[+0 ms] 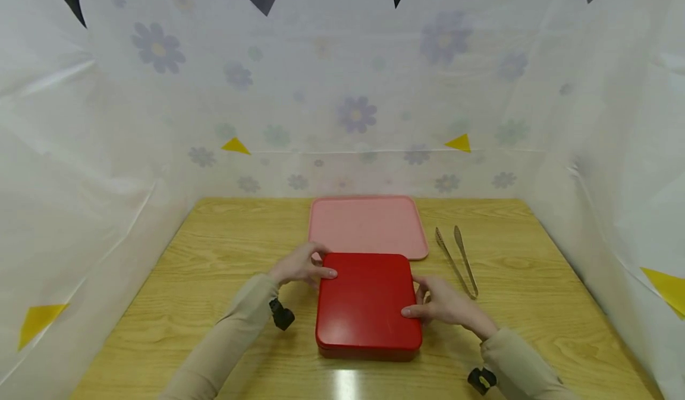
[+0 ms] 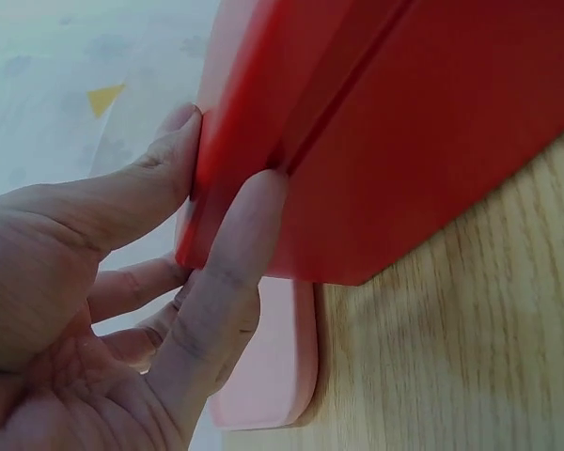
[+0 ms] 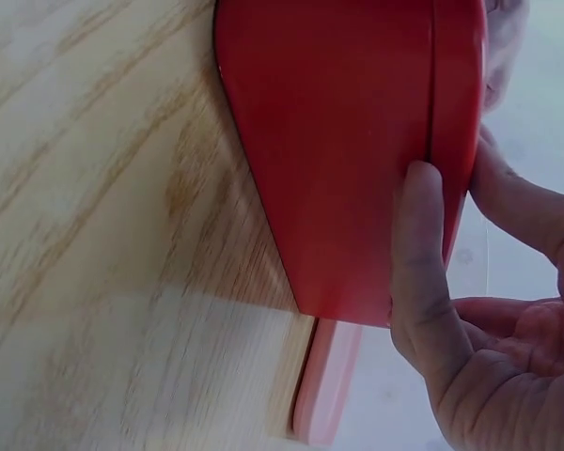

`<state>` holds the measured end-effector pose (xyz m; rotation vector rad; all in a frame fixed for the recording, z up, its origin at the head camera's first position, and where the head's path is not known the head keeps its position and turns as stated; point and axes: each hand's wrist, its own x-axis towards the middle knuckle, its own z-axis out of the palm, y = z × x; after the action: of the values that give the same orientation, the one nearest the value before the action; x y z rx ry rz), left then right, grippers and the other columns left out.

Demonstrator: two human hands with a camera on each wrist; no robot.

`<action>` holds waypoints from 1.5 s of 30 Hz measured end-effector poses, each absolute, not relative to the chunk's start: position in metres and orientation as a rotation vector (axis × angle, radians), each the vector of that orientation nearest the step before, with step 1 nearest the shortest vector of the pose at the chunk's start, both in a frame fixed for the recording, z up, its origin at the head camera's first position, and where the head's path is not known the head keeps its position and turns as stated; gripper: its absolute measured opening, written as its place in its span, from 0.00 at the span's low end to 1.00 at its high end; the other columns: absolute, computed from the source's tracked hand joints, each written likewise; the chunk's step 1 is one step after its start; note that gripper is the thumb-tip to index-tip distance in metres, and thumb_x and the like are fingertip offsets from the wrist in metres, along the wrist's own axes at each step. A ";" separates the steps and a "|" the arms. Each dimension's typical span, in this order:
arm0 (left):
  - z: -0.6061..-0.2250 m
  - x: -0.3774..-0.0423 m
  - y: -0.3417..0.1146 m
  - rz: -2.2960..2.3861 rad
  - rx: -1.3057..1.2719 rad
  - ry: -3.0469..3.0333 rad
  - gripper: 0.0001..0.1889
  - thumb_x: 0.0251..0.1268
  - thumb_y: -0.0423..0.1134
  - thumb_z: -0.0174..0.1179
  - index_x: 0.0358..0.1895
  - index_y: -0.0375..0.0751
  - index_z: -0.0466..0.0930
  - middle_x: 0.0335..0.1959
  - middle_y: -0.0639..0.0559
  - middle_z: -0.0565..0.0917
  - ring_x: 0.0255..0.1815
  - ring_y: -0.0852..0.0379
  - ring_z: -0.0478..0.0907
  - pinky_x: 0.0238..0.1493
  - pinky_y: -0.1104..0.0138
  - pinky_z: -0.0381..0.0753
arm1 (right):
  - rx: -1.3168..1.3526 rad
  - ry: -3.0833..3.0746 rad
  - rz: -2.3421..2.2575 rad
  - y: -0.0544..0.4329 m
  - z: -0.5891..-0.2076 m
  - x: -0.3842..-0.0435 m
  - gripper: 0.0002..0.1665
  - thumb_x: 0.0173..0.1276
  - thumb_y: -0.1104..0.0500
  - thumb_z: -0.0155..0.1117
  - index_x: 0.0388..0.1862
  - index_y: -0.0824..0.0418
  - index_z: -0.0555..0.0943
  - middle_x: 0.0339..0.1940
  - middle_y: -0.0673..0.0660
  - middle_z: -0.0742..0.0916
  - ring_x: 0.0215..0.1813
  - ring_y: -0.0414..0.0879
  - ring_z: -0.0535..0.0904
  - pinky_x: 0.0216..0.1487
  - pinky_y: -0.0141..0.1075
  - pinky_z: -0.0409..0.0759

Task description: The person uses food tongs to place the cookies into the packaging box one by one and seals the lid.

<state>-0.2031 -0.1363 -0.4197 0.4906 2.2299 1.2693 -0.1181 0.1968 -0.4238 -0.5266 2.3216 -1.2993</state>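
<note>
A red lidded box [image 1: 369,305] lies on the wooden table in front of me, its lid seam showing along the sides in both wrist views. My left hand [image 1: 306,264] grips its far left corner, thumb on the lid's top and fingers against the side. Seen from the left wrist, one fingertip [image 2: 261,193] lies right at the seam. My right hand [image 1: 441,302] holds the right side, thumb over the lid's edge. In the right wrist view a finger [image 3: 420,216] presses the side wall beside the seam. The box's inside is hidden.
Behind the box lies a pink tray [image 1: 366,224], close to its far edge. Metal tongs [image 1: 464,266] rest on the table to the right of the tray, arms spread. White flower-patterned sheeting [image 1: 355,150] encloses the wooden table [image 1: 241,245] at the back and sides.
</note>
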 end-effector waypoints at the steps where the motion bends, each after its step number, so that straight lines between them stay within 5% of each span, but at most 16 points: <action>1: -0.420 -0.203 -0.137 1.266 0.505 2.231 0.33 0.64 0.36 0.68 0.69 0.27 0.67 0.66 0.30 0.70 0.53 0.43 0.82 0.36 0.56 0.89 | -0.518 2.318 -1.300 0.196 -0.424 -0.118 0.45 0.63 0.58 0.74 0.73 0.75 0.64 0.24 0.56 0.81 0.23 0.52 0.84 0.27 0.49 0.85; 9: -0.421 -0.192 -0.148 1.057 0.695 2.339 0.52 0.52 0.43 0.77 0.77 0.31 0.56 0.74 0.37 0.64 0.65 0.38 0.75 0.59 0.52 0.80 | -0.518 2.340 -1.275 0.196 -0.425 -0.118 0.47 0.63 0.58 0.73 0.74 0.76 0.62 0.24 0.56 0.80 0.22 0.50 0.83 0.27 0.49 0.85; 15: -0.426 -0.177 -0.156 1.127 0.748 2.114 0.66 0.50 0.39 0.78 0.82 0.38 0.32 0.83 0.37 0.41 0.66 0.36 0.73 0.60 0.50 0.81 | -0.521 2.371 -1.250 0.196 -0.423 -0.118 0.51 0.63 0.56 0.74 0.75 0.79 0.59 0.23 0.55 0.80 0.22 0.52 0.83 0.26 0.47 0.84; 20: -0.430 -0.171 -0.155 1.121 0.785 2.060 0.72 0.49 0.41 0.79 0.81 0.41 0.23 0.84 0.40 0.31 0.82 0.39 0.51 0.69 0.50 0.75 | -0.509 2.381 -1.227 0.199 -0.422 -0.124 0.59 0.64 0.54 0.73 0.78 0.79 0.47 0.27 0.56 0.80 0.23 0.57 0.83 0.27 0.42 0.82; 24: -0.426 -0.164 -0.153 1.085 0.752 2.038 0.74 0.50 0.44 0.78 0.79 0.39 0.18 0.84 0.41 0.31 0.84 0.41 0.42 0.74 0.49 0.67 | -0.426 2.361 -1.267 0.200 -0.420 -0.138 0.54 0.70 0.53 0.66 0.79 0.77 0.47 0.35 0.61 0.81 0.27 0.54 0.83 0.32 0.46 0.85; 30: -0.417 -0.149 -0.149 1.029 0.681 2.061 0.55 0.56 0.44 0.75 0.79 0.33 0.46 0.76 0.41 0.65 0.77 0.40 0.64 0.74 0.49 0.67 | -0.290 2.364 -1.299 0.199 -0.422 -0.161 0.43 0.74 0.54 0.62 0.75 0.78 0.57 0.40 0.65 0.80 0.29 0.48 0.82 0.37 0.49 0.87; 34: -0.410 -0.138 -0.146 1.083 0.579 2.052 0.42 0.58 0.38 0.73 0.73 0.30 0.60 0.54 0.45 0.85 0.51 0.46 0.84 0.50 0.58 0.85 | -0.307 2.393 -1.254 0.197 -0.425 -0.169 0.37 0.73 0.54 0.63 0.73 0.73 0.65 0.39 0.64 0.80 0.27 0.48 0.82 0.34 0.47 0.86; 37: -0.406 -0.133 -0.144 1.082 0.537 2.076 0.35 0.59 0.38 0.72 0.67 0.31 0.67 0.33 0.49 0.87 0.29 0.56 0.83 0.32 0.65 0.83 | -0.321 2.405 -1.231 0.195 -0.426 -0.171 0.33 0.73 0.54 0.63 0.70 0.70 0.70 0.39 0.64 0.80 0.26 0.49 0.83 0.32 0.47 0.86; 41: -0.406 -0.128 -0.143 1.092 0.496 2.050 0.32 0.62 0.39 0.70 0.66 0.33 0.67 0.29 0.49 0.87 0.24 0.51 0.85 0.29 0.61 0.86 | -0.306 2.402 -1.223 0.194 -0.427 -0.173 0.34 0.73 0.55 0.63 0.71 0.72 0.68 0.38 0.64 0.80 0.26 0.50 0.84 0.32 0.47 0.86; 45: -0.408 -0.125 -0.144 1.130 0.452 1.968 0.41 0.65 0.38 0.67 0.75 0.34 0.54 0.33 0.42 0.90 0.28 0.42 0.88 0.32 0.55 0.87 | -0.301 2.398 -1.228 0.194 -0.428 -0.173 0.36 0.73 0.56 0.63 0.73 0.73 0.65 0.37 0.64 0.80 0.26 0.52 0.84 0.32 0.48 0.86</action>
<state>-0.1247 -0.1438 -0.4076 0.4525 1.9682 1.1302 -0.1730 0.1940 -0.4280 -0.3013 2.3983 -1.2276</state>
